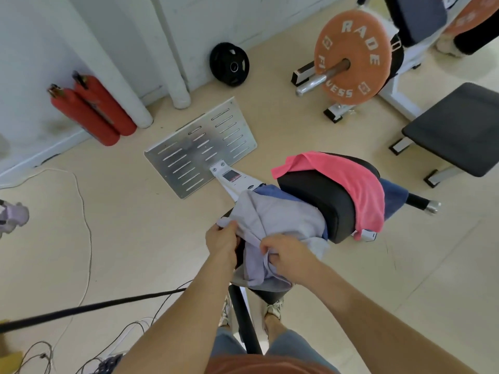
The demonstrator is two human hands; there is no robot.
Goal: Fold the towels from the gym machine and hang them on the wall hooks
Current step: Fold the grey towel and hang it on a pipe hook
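A pale lavender-grey towel [272, 220] lies bunched over the gym machine's black padded roller [318, 195]. My left hand [222, 240] grips its left edge, and my right hand [283, 256] pinches a fold of the same towel near its lower part. A pink towel [348, 179] drapes over the top of the pad. A dark blue towel [395, 198] hangs under the pink one at the right, and a bit of blue [267, 191] shows behind the grey towel. No wall hooks are in sight.
The machine's slotted metal footplate [199, 147] lies on the beige floor ahead. Two red fire extinguishers [91, 112] lean on the white wall at the left. An orange weight plate [353, 58] on a bar, a black plate [229, 64] and a black bench [456, 128] stand beyond. Cables [83, 211] trail on the left.
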